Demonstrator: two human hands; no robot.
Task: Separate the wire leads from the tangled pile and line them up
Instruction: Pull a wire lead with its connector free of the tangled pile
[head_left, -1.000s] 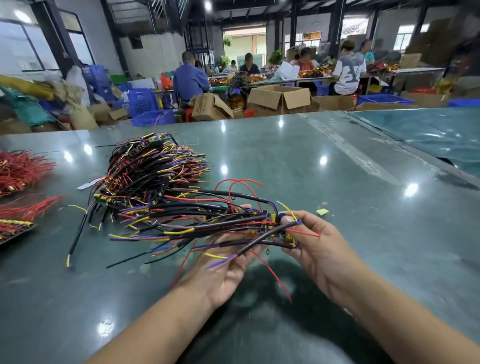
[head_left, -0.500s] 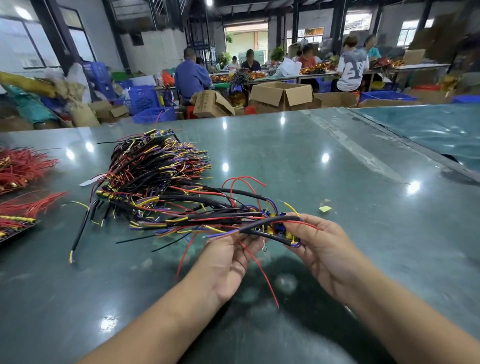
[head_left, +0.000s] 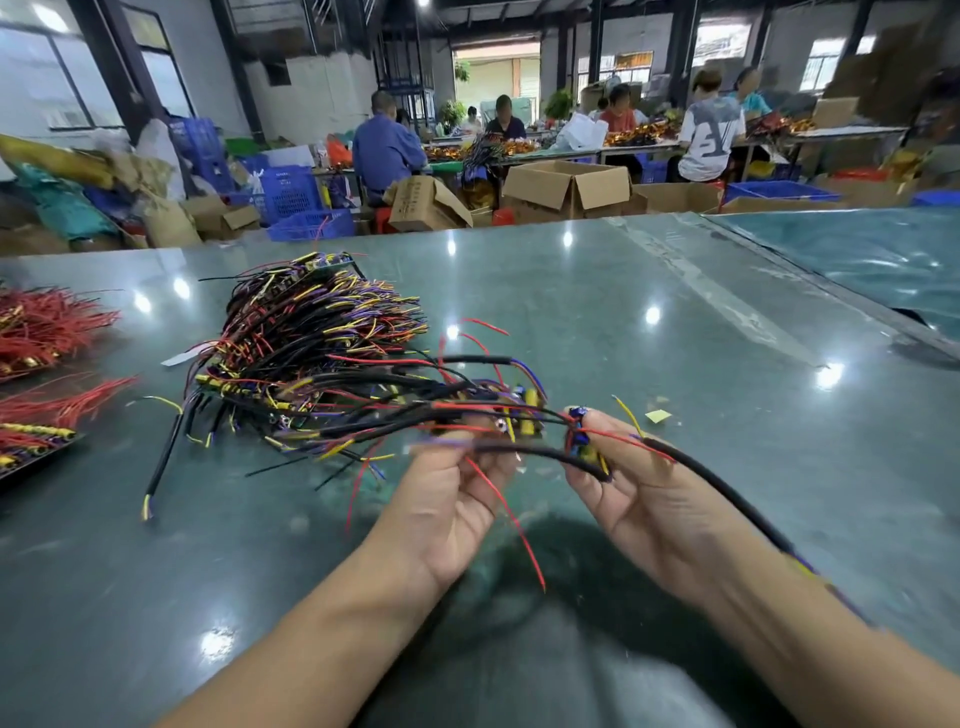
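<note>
While the tangled pile (head_left: 311, 358) of black, red, yellow and purple wire leads lies on the green table (head_left: 675, 338), both hands hover just in front of it. On the pile's near edge, the left hand (head_left: 447, 499) has its grip pinched around several leads that trail back into the pile. Beside it, farther from the pile, the right hand (head_left: 644, 493) grips one black lead (head_left: 727, 499), which runs back along the right forearm.
</note>
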